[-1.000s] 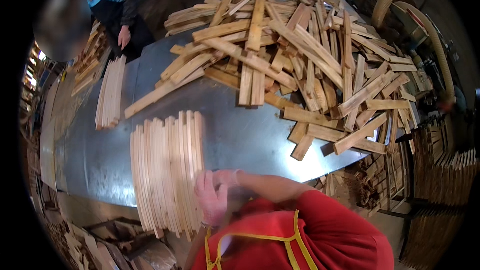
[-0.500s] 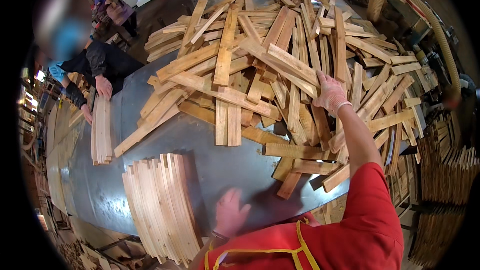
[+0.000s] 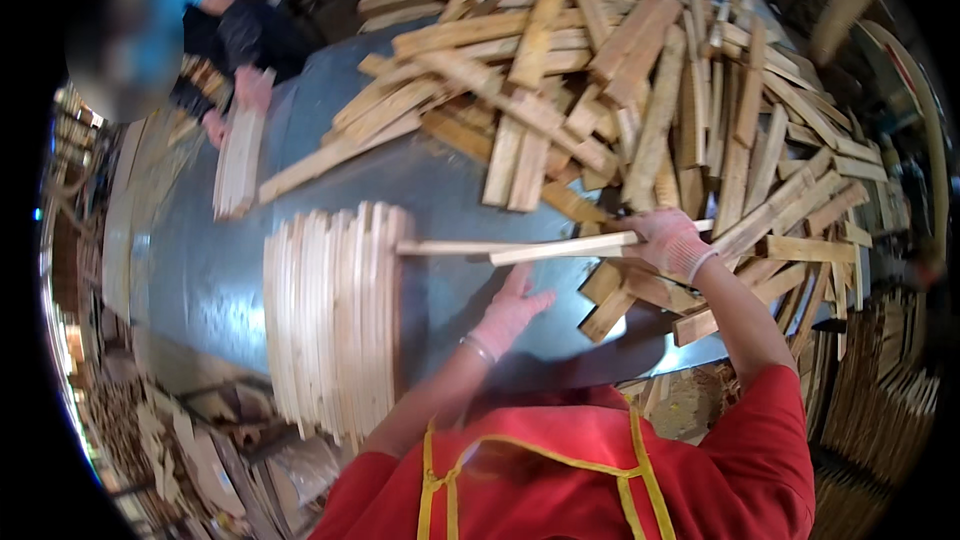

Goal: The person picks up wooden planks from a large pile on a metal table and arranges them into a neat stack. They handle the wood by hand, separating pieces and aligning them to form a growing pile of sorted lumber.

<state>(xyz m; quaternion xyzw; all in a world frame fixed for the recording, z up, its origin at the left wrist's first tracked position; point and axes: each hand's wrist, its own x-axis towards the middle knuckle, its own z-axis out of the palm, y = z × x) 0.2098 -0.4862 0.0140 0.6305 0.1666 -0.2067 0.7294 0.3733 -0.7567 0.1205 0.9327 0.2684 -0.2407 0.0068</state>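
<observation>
The two wooden slats (image 3: 520,248) lie nearly level above the metal table (image 3: 200,270), one just over the other. The right hand (image 3: 668,240), gloved, is closed around their right ends, fingers wrapped over the top edge. From that grip the slats run to the person's left, and their far ends touch the upper right edge of the stacked slats (image 3: 335,315), a row of thin boards set on edge.

The left hand (image 3: 510,308), also gloved, is just below the slats and left of the grip. It lies flat with the fingers spread, palm down on the table surface, holding nothing.

Directly behind and right of the grip is the loose pile of boards (image 3: 640,90), laid at crossed angles and covering the far half of the table. Several pile boards lie under the right wrist.

Well to the left of the grip, across the bare metal, another person's hands (image 3: 240,100) rest on a smaller bundle of slats (image 3: 238,165).
</observation>
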